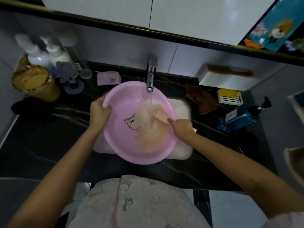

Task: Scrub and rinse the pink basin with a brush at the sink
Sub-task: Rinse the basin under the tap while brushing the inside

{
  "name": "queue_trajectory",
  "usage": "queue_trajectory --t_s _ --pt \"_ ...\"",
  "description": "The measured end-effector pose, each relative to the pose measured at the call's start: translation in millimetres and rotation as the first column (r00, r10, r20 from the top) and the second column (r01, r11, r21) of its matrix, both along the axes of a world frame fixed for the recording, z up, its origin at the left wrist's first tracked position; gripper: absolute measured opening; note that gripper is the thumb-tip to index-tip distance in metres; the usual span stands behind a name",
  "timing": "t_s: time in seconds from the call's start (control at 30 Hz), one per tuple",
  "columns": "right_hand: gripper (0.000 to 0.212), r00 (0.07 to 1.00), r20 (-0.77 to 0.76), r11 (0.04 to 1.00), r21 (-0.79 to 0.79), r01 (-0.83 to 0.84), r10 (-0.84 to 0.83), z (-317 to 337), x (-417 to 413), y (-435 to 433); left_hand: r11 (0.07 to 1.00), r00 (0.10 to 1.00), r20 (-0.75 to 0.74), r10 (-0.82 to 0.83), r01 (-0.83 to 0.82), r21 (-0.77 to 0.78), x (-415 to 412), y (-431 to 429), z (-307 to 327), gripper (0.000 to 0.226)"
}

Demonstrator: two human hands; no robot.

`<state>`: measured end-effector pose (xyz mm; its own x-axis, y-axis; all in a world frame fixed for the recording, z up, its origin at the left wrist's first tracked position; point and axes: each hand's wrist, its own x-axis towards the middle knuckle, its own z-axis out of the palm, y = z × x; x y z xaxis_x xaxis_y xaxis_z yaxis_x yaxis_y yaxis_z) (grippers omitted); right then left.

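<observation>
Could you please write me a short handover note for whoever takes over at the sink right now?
Left hand: grips the left rim of the round pink plastic basin, steadying it over the white sink.
Right hand: holds the pink brush by its handle, with the head in the basin under the stream.
Chrome tap: running into the basin; cloudy water pools in its right half.
Done: basin wetted, scrubbing under way.
Left: scrub the rest of the inside, probably tip the water out, rinse, shut the tap.
</observation>
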<state>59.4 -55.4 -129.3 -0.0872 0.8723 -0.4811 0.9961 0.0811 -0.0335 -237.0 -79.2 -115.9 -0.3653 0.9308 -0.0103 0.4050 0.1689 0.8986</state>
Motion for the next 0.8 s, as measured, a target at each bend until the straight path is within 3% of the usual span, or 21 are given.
queue_trajectory --t_s 0.2,0.4,0.47,0.63,0.7,0.8 --pt "0.032 0.979 0.028 0.969 -0.154 -0.195 0.202 -21 0 -32 1.000 0.999 0.037 0.004 -0.004 -0.003 0 -2 -1 0.040" --pt "0.033 0.944 -0.326 0.911 -0.402 -0.091 -0.050 -12 -5 -54 1.000 1.000 0.019 -0.002 0.002 -0.011 2 -3 6 0.044" --pt "0.030 0.922 -0.364 0.935 -0.354 -0.004 -0.134 -3 3 -55 1.000 1.000 0.007 -0.009 0.009 -0.007 2 -2 7 0.048" --pt "0.017 0.940 -0.225 0.966 -0.096 0.241 -0.257 3 32 -55 1.000 0.999 0.044 0.001 0.000 -0.012 5 -3 14 0.047" --pt "0.012 0.866 -0.278 0.909 -0.138 0.392 -0.416 -2 37 -52 1.000 0.998 0.070 0.007 -0.006 -0.016 7 -4 19 0.046" --pt "0.012 0.679 -0.413 0.795 -0.299 0.528 -0.607 -11 26 -54 1.000 0.998 0.057 -0.012 0.012 -0.010 10 0 26 0.045"
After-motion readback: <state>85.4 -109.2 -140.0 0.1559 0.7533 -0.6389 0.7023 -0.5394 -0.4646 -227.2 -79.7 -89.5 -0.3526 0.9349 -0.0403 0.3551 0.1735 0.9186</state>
